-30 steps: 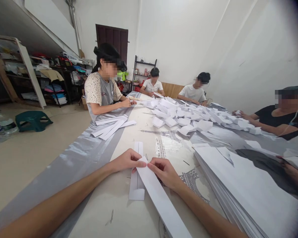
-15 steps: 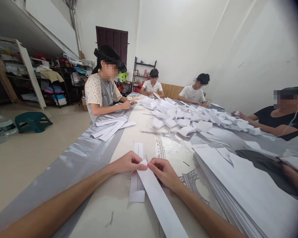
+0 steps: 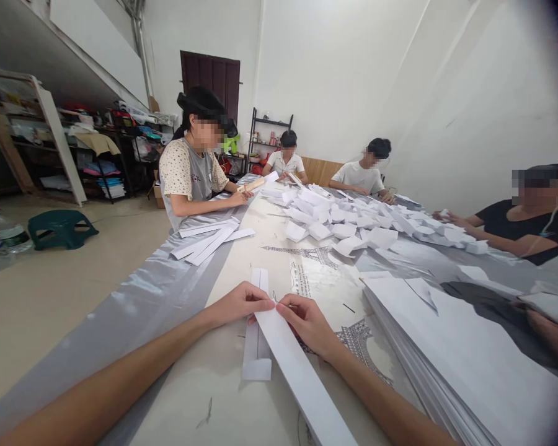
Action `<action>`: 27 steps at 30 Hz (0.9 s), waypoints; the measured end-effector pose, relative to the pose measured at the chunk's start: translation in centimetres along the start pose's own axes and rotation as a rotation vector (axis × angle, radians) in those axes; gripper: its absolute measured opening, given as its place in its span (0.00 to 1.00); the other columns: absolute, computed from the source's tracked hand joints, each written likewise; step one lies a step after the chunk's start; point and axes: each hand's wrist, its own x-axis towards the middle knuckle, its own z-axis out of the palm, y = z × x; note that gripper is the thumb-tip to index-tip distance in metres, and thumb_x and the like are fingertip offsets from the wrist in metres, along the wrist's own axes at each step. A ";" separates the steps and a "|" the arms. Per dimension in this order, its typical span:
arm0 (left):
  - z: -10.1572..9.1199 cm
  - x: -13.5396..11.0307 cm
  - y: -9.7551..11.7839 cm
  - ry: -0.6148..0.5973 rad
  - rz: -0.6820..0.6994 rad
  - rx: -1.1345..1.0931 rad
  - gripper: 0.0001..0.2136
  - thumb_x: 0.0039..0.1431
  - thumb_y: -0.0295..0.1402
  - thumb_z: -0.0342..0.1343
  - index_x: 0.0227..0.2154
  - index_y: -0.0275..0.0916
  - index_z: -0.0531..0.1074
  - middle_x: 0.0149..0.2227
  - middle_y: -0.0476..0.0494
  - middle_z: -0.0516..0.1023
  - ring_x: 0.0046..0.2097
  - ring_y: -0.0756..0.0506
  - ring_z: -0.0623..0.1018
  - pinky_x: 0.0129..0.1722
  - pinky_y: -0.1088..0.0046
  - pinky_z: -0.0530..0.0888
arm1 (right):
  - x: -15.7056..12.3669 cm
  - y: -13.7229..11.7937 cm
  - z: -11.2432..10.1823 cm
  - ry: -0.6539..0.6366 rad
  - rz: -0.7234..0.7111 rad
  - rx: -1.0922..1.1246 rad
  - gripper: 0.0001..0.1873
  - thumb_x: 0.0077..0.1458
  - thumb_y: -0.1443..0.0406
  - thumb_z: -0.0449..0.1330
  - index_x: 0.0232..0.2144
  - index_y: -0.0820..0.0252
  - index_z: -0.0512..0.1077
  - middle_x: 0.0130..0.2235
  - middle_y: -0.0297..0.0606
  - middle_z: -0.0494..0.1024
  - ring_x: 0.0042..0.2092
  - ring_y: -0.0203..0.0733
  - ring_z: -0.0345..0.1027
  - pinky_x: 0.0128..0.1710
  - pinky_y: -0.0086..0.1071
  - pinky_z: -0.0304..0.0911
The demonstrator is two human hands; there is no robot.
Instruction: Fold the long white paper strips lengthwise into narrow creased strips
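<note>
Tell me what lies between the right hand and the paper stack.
In the head view, tablecloth with a printed tower and a short dark mark lies between the right hand and the stack.

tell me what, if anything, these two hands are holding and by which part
A long, flat, white paper strip, by its far end: the left hand with thumb on top, the right hand at its right corner.

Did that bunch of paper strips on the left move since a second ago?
No, the bunch of strips hasn't moved: it lies in the same place, left of the farther printed tower.
</note>
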 end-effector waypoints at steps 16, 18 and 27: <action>0.0 0.1 -1.4 0.339 0.036 -0.082 0.16 0.60 0.44 0.57 0.25 0.36 0.74 0.25 0.49 0.68 0.29 0.50 0.65 0.27 0.76 0.61 | 0.3 -0.2 -0.2 0.003 0.051 -0.051 0.19 0.59 0.51 0.60 0.26 0.60 0.71 0.27 0.31 0.66 0.29 0.35 0.56 0.28 0.30 0.51; 0.0 0.1 -1.2 0.353 0.032 -0.090 0.16 0.59 0.44 0.58 0.25 0.36 0.74 0.25 0.49 0.69 0.29 0.49 0.66 0.28 0.75 0.62 | 0.2 -0.2 -0.2 -0.002 0.053 -0.054 0.19 0.58 0.51 0.60 0.25 0.60 0.71 0.26 0.30 0.64 0.28 0.35 0.54 0.27 0.30 0.49; -0.1 0.0 -1.1 0.359 0.018 -0.161 0.17 0.59 0.44 0.58 0.23 0.35 0.71 0.24 0.50 0.66 0.27 0.51 0.64 0.28 0.75 0.59 | 0.2 -0.3 -0.2 0.008 0.073 -0.041 0.19 0.58 0.51 0.60 0.25 0.60 0.71 0.26 0.32 0.66 0.29 0.36 0.56 0.28 0.30 0.51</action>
